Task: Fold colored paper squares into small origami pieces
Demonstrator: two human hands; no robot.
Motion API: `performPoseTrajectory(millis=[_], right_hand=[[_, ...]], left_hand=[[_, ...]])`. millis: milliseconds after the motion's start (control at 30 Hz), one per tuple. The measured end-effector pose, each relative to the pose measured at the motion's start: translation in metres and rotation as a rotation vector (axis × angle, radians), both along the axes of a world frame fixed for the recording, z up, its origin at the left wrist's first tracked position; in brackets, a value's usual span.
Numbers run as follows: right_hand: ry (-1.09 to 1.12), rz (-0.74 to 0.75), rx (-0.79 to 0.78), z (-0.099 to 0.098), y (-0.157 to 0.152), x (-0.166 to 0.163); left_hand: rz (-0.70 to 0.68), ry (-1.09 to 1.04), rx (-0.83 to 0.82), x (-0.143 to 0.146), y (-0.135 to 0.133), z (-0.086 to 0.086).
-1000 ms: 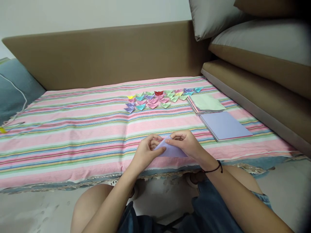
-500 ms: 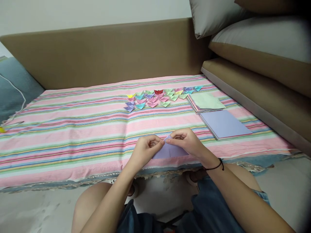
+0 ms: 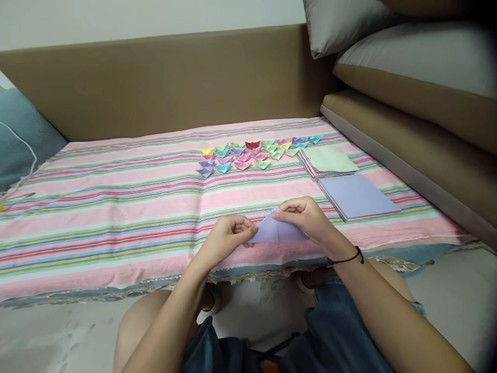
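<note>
A purple sheet of paper (image 3: 280, 231), folded into a triangle with a crease down its middle, is held above the near edge of the striped cloth. My left hand (image 3: 229, 235) pinches its left corner between thumb and fingers. Near the top point, my right hand (image 3: 306, 217) grips the same paper, thumb in front. Beyond my hands stand several small folded paper boats (image 3: 243, 163) in rows, in pink, green, blue, purple, yellow and red.
To the right lie a stack of purple paper (image 3: 361, 197) and a stack topped with light green sheets (image 3: 330, 159). Large cushions (image 3: 419, 67) are piled at the right. A brown backboard (image 3: 174, 88) rises behind the striped cloth (image 3: 97, 223). A white cable (image 3: 27, 145) hangs at far left.
My left hand has slid down from the top point to the left corner of the purple paper. My right hand has moved slightly up and right, still gripping near the point.
</note>
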State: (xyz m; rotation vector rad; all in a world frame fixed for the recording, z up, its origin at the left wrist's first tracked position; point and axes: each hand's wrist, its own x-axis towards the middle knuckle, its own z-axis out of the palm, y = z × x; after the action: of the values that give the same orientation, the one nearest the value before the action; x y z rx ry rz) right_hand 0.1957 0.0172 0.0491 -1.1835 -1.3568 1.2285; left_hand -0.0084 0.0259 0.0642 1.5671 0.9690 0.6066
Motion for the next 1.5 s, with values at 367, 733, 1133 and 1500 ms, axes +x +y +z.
performPoseTrajectory(millis=[367,733,1133,1500], right_hand=[[0.039,-0.06,-0.023,0.002,0.003,0.005],[0.0,0.078,-0.001,-0.004,0.0,-0.004],[-0.121,0.2,0.149,-0.007,-0.01,-0.027],[-0.132,0.208,0.116,-0.014,-0.009,-0.03]], left_hand=[[-0.01,-0.066,-0.1,-0.007,0.001,0.002],[-0.098,0.005,0.029,-0.011,-0.004,0.008],[0.095,0.01,0.278,0.006,-0.009,-0.004],[0.145,-0.004,0.303,0.013,-0.009,-0.012]])
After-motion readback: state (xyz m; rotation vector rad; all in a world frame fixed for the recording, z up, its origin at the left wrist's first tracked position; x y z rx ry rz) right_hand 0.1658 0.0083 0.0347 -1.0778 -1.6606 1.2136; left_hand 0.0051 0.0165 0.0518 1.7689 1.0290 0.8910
